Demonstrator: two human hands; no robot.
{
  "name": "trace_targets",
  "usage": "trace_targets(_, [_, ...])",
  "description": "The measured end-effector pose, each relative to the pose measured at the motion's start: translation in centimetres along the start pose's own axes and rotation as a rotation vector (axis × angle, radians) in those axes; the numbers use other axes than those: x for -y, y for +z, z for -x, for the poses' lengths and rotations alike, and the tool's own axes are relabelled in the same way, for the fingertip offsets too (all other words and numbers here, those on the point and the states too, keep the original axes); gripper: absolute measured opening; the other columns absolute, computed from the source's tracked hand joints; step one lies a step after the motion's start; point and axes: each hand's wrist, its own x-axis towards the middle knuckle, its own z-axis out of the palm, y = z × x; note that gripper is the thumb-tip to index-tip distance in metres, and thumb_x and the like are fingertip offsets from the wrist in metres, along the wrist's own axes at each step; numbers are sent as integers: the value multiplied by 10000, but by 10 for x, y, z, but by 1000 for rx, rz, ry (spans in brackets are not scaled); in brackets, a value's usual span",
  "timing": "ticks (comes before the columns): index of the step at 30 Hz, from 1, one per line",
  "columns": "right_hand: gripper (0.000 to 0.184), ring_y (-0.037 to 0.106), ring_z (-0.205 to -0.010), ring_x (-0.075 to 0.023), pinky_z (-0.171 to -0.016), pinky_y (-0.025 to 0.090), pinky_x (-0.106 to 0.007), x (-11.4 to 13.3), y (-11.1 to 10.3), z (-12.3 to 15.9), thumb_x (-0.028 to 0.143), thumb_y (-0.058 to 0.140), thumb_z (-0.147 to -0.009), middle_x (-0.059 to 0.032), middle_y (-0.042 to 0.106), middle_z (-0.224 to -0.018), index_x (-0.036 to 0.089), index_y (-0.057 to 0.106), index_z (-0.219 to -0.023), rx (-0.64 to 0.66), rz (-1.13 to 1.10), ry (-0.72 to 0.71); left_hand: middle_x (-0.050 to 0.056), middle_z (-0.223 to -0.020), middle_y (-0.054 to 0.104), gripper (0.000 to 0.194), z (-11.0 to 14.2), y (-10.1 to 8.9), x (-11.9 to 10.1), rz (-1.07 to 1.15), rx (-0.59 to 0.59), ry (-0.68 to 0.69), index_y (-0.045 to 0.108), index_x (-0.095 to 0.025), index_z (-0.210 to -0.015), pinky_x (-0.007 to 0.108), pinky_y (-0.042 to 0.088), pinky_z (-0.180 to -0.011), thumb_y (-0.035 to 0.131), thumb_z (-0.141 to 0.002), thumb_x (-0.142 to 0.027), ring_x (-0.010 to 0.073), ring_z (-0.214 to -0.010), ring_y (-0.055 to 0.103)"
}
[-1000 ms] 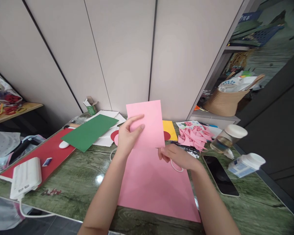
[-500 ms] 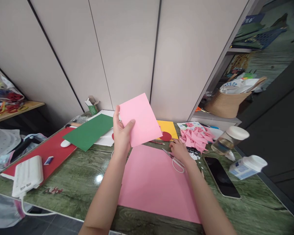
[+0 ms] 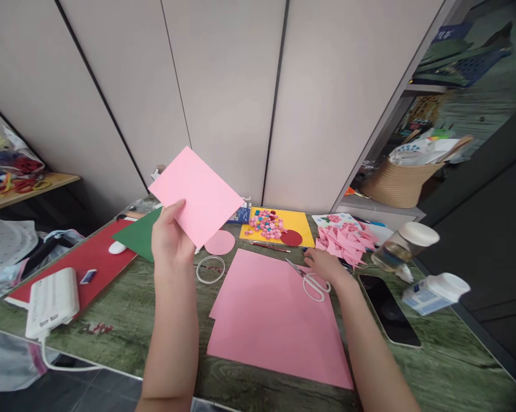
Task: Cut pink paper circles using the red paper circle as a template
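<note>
Pink paper (image 3: 202, 191) shifts leftward from the scissors (image 3: 302, 273), pinched in my left hand (image 3: 171, 233). My right hand (image 3: 325, 266) half-curls, its hold unclear.

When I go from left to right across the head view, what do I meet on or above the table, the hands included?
White power bank, left hand, pink disc, small coloured balls, right hand, dark-screened phone, white bottle.
</note>
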Motion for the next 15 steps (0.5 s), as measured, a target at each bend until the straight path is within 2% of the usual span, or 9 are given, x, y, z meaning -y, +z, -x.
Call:
trace_targets(3, [267,604,-944,-235,-743,454,-360,2,-12,8,278,428,-913,-120,647,-1037,146,592,-1076,19,-34,-1,70,-977,692,222,-4,-4,-3,53,-71,-19,599,-171,-931,383,502,-927,565,-718,-117,249,-1091,577])
trace_targets(6, [253,605,-907,-210,-767,471,-376,22,-17,9,287,457,-909,-107,635,-1018,136,584,-1066,48,-67,-60,76,-969,692,209,-5,-6,-4,73,-88,-3,585,-166,-923,403,499,-930,574,-716,-140,262,-1105,569])
trace_targets(7, [265,599,-912,-190,-787,483,-390,33,-16,6,309,490,-897,-76,612,-1051,142,565,-1089,62,-83,-102,76,-972,691,207,-5,-6,-4,68,-90,4,582,-168,-921,410,497,-931,580,-715,-152,267,-1114,563])
trace_targets(10, [288,592,-938,-192,-789,502,-394,77,-11,-13,293,519,-886,-80,575,-1127,151,540,-1136,103,-145,-236,67,-972,693,199,-3,-6,-4,47,-92,15,580,-180,-911,411,493,-935,598,-712,-183,270,-1145,540])
trace_targets(15, [299,587,-956,-202,-795,501,-400,163,-2,-68,290,524,-883,-80,566,-1145,152,534,-1149,91,-261,-389,62,-992,692,176,1,-3,-8,46,-121,-10,584,-179,-908,392,492,-945,569,-733,-181,254,-1160,528])
